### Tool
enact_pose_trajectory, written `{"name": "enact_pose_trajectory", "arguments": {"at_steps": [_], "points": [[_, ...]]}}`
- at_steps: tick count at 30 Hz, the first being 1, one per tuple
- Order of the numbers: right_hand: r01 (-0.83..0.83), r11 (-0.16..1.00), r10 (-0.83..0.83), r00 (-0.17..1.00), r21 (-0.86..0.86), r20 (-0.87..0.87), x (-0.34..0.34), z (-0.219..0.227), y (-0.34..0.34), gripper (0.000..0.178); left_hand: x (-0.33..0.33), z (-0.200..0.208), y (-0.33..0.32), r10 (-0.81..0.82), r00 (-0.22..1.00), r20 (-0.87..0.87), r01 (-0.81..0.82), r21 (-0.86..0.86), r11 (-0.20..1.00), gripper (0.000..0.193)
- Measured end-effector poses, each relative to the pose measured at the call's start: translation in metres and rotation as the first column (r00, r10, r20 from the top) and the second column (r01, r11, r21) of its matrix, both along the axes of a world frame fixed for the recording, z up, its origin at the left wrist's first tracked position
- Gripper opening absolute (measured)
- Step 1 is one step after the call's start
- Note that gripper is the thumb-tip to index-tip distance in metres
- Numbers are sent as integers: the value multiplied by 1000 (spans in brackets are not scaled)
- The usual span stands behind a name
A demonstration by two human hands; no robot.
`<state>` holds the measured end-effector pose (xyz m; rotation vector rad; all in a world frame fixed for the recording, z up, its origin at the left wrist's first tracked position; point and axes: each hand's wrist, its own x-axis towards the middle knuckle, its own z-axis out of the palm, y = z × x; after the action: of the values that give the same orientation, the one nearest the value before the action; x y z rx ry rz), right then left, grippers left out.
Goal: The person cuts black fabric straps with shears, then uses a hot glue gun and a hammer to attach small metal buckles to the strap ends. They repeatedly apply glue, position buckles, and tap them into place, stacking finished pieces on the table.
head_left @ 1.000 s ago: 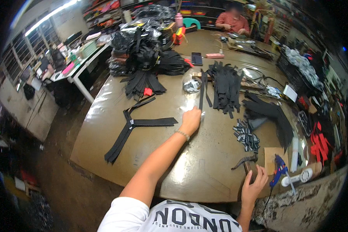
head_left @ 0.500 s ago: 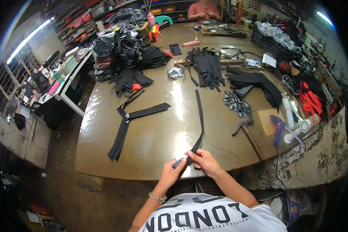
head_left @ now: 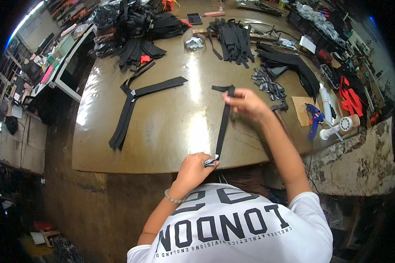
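A long black strap (head_left: 223,131) stretches away from me over the front of the table. My left hand (head_left: 194,168) is closed at the table's near edge, gripping the strap's near end together with small grey-and-white folded pieces (head_left: 210,162). Farther along, my right hand (head_left: 246,104), slightly blurred, pinches the strap near its far part, where a short tail bends off to the left. On the left of the table lie several black straps (head_left: 129,109) in a Y shape. A heap of small grey-and-black pieces (head_left: 268,84) sits right of my right hand.
Bundles of black straps (head_left: 235,41) lie at the back, with more straps (head_left: 289,65) at the right. A blue glue gun (head_left: 314,117) and a white spool (head_left: 346,124) stand near the right edge. A small round container (head_left: 194,43) and a phone (head_left: 194,19) are farther back.
My right hand has left the near end and moved forward along the strap, now holding it farther out. My left hand stays near the table edge. The view has tilted downward.
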<state>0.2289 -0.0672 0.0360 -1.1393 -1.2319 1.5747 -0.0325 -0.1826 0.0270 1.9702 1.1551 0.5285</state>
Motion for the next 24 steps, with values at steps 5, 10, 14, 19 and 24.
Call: {"name": "enact_pose_trajectory", "arguments": {"at_steps": [5,10,14,19,24], "points": [[17,972,-75,968,233,240,-11,-13,91,28,12,-4,-9,163,984,69,-164,12,986,25],[21,826,-422,687,564,592,-36,-57,114,28,14,-10,-11,59,998,-19,-55,173,983,22],[165,854,-479,621,494,621,-49,-57,115,33,6,-15,-15,65,996,-55,-49,259,965,22],[204,869,-292,947,451,134,-72,25,40,31,-1,-8,-19,81,995,-61,-52,376,925,24],[-251,685,607,716,683,-345,-81,123,-120,23,-13,-9,-17,-66,997,-47,79,349,934,27]]}}
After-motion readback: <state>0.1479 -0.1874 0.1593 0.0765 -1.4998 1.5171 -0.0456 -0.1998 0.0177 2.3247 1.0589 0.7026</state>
